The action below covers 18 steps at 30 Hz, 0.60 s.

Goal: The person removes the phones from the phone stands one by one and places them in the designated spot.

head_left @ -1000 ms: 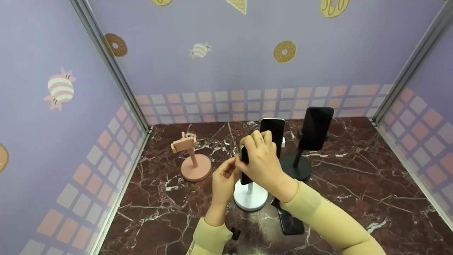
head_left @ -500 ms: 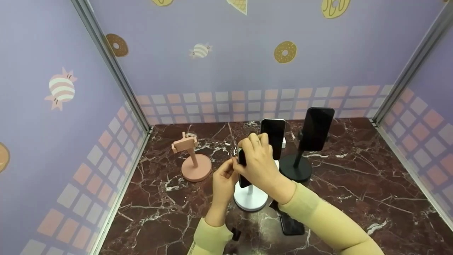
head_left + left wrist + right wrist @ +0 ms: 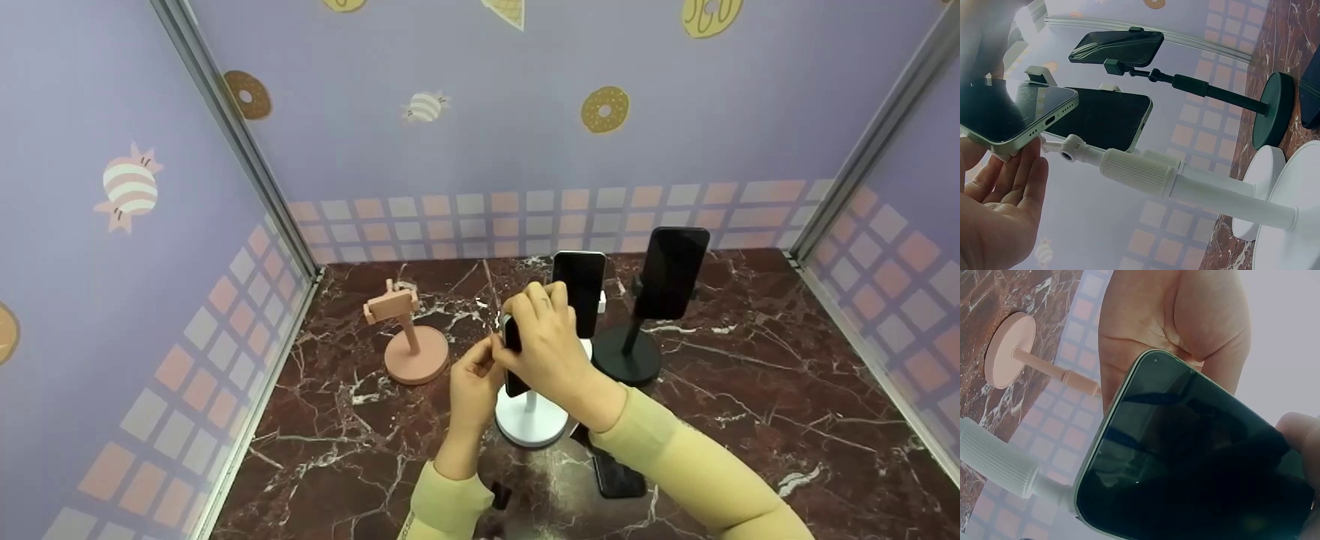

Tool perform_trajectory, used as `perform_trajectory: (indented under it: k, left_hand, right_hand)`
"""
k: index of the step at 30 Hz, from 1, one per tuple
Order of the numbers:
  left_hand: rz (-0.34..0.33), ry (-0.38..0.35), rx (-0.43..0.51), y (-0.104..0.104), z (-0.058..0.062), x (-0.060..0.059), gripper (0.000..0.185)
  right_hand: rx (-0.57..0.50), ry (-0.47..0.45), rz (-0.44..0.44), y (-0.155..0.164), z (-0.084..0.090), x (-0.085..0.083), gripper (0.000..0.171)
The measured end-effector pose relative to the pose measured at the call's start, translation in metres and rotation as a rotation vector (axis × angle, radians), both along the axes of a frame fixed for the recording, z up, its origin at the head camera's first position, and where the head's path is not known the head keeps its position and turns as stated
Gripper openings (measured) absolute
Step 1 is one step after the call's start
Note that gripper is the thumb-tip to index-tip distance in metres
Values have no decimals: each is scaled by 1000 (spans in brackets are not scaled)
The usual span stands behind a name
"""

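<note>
My right hand (image 3: 553,349) grips a dark-screened smartphone (image 3: 516,384) by its edges, at the head of a white phone stand (image 3: 531,421). In the left wrist view, the phone lies against the stand's clamp, one white arm of it showing above the phone and one below. My left hand (image 3: 472,394) has its curled fingers (image 3: 1028,177) and thumb at the lower clamp arm, which they seem to pinch. The right wrist view has the phone's screen (image 3: 1185,455) filling the foreground, with the left palm behind it. The right hand covers much of the clamp in the head view.
Behind stand another white stand bearing a phone (image 3: 579,292) and a black stand (image 3: 628,356) with a phone (image 3: 673,271). A pink stand (image 3: 416,355) is on the left, its holder without a phone. Another phone (image 3: 619,476) lies flat near the right forearm.
The right hand and the phone have shifted slightly left and down since a second ago, then stayed almost still. The left hand has barely moved.
</note>
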<state>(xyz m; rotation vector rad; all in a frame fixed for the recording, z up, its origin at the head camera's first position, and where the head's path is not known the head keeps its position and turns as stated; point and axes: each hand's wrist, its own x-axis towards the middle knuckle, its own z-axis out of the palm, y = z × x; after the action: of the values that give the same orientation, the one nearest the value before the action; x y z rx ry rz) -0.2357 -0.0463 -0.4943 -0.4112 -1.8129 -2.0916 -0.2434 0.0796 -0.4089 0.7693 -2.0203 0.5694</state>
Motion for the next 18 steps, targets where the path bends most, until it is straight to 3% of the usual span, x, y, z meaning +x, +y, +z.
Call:
perform_trajectory:
  k: [18]
  left_hand:
    - [-14, -77, 86, 0, -1, -1, 30]
  right_hand:
    - [-9, -8, 18, 3, 5, 10, 40]
